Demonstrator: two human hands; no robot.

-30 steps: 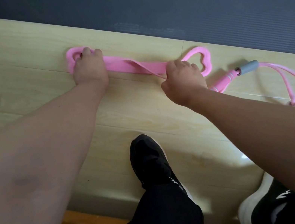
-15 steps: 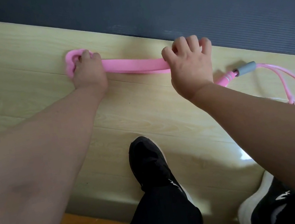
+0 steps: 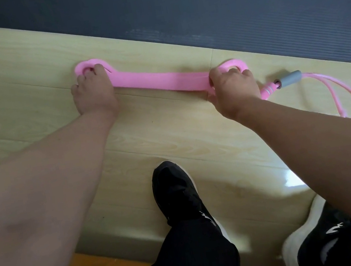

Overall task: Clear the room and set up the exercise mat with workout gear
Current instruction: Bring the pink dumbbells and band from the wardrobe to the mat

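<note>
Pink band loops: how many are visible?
2. Left loop, gripped by the left hand; right loop, gripped by the right hand; both on the floor.

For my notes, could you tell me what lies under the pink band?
Light wood floor lies under the pink band; left hand and right hand cover its ends partly.

Bare forearms [image 3: 56, 182] run back from the fingers of the left hand [image 3: 93, 95] and right hand [image 3: 235, 89]. Well behind the fingers, a black trouser leg [image 3: 187, 259] meets a black shoe [image 3: 176, 193] with a white sole (white jagged mark on its side). A matching shoe [image 3: 335, 245] shows behind the right fingers.
</note>
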